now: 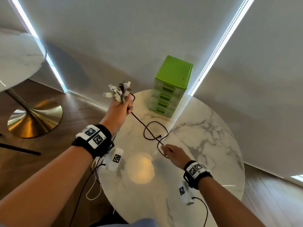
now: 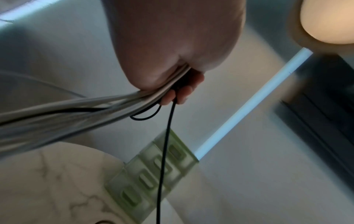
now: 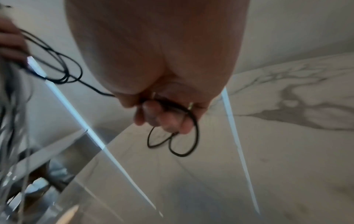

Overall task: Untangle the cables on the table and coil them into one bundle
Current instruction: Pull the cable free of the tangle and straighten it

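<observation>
My left hand (image 1: 121, 105) is raised over the table's far left edge and grips a bunch of cables, their white and grey plugs (image 1: 118, 91) sticking up out of the fist. In the left wrist view the white cables (image 2: 80, 106) trail from the fist (image 2: 172, 84) toward the left. A thin black cable (image 1: 148, 128) runs from that fist down in a loop to my right hand (image 1: 168, 150), which holds it in curled fingers just above the marble table (image 1: 205, 128). The right wrist view shows black loops (image 3: 172, 144) hanging under those fingers (image 3: 164, 119).
A green drawer unit (image 1: 170, 86) stands at the table's far edge, close behind the black cable. Loose white and black cable ends (image 1: 93, 182) hang off the table's left side. A second marble table with a brass foot (image 1: 32, 118) stands to the left.
</observation>
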The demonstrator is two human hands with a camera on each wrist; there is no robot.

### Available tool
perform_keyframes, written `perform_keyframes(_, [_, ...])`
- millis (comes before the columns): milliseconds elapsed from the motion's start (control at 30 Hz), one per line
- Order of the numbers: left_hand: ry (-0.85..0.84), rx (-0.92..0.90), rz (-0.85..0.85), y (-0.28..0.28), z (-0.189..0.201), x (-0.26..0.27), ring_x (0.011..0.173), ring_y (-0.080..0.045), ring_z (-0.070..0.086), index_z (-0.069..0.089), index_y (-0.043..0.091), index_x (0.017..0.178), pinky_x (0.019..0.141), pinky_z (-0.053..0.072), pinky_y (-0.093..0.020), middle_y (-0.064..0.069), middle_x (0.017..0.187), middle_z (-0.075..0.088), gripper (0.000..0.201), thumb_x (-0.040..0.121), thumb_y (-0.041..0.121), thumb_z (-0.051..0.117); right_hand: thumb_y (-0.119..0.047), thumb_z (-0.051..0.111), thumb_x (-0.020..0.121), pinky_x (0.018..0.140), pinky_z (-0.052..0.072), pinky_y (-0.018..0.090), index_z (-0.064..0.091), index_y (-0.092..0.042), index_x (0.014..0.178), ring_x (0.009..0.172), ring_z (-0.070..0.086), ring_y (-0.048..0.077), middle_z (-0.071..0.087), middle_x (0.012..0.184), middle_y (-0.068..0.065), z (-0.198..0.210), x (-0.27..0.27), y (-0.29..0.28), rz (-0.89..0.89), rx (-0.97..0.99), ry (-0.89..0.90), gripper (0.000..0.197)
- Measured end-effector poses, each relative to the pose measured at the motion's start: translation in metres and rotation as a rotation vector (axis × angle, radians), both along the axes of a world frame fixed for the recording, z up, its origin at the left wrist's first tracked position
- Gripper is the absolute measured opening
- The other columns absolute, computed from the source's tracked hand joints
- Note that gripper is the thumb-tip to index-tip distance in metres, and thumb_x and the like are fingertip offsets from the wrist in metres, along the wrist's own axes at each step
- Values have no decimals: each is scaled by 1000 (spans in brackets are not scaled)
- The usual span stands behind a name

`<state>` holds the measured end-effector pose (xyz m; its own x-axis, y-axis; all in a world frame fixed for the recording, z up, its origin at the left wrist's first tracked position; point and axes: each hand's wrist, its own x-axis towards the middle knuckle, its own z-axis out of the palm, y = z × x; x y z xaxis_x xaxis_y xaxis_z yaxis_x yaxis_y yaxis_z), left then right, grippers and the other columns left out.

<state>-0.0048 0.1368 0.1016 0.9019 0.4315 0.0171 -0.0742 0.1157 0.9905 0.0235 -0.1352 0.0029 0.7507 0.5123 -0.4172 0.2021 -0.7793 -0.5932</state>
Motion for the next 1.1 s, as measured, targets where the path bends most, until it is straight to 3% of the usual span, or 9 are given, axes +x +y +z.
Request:
perform_keyframes(100, [66,296,-141,-23,-14,-5,60,-11,38,53,22,90,60,37,-32,10,65,45,22,108,29,45,-44,39,106,78,45,38,56,-12,81,83,59,30,65,84,10,17,25,21,-47,-38,-148,44])
perform_keyframes(233, [298,622,-243,-46,-29,-11,60,-7,49,50,24,88,61,38,-31,7,67,55,28,105,46,44,-32,35,107,79,45,43,57,-5,88,85,58,34,64,88,14,59,30,57,-120,204,-275,40])
perform_keyframes(333, [309,347,-256,-54,-36,-9,58,-12,40,54,26,79,59,35,-31,11,60,47,29,105,37,46,-30,28,103,75,47,49,53,-10,91,77,56,31,61,84,8,81,19,75,-33,286,-344,35])
perform_keyframes(433, [277,99,-212,-56,-34,-11,56,-13,29,49,15,84,55,24,-31,0,64,37,29,107,34,48,-27,31,102,74,47,54,50,-11,89,75,56,32,61,81,9,85,11,83,67,344,-338,28])
perform_keyframes(600, [240,-232,-97,-46,-33,-9,52,-10,35,59,14,88,54,29,-25,3,64,45,26,105,34,55,-32,34,109,85,47,39,51,-22,108,92,63,21,67,99,-12,84,3,79,249,302,-223,19])
perform_keyframes(733, [228,34,-207,-45,-30,-11,56,-11,40,58,19,85,58,36,-29,5,61,46,25,105,35,56,-33,38,109,72,46,21,52,-33,99,73,58,-3,60,82,-15,86,1,71,284,325,-160,17])
perform_keyframes(900, [266,192,-277,-43,-27,-11,66,-18,42,57,15,91,64,36,-36,-2,70,46,23,103,33,51,-39,40,108,78,55,41,52,-20,93,64,58,11,59,73,-4,79,1,57,303,261,-94,27])
perform_keyframes(1000, [268,332,-432,-50,-23,-13,62,-11,51,61,14,87,63,41,-25,0,65,55,20,103,26,56,-35,41,108,78,55,41,52,-32,91,66,59,13,58,75,-5,74,1,48,296,300,-92,20])
perform_keyframes(1100, [285,374,-422,-55,-23,-11,55,-5,49,62,19,83,62,41,-27,9,60,56,23,104,25,55,-37,41,107,78,53,39,50,-39,87,67,59,12,58,74,-5,72,1,43,295,298,-74,23])
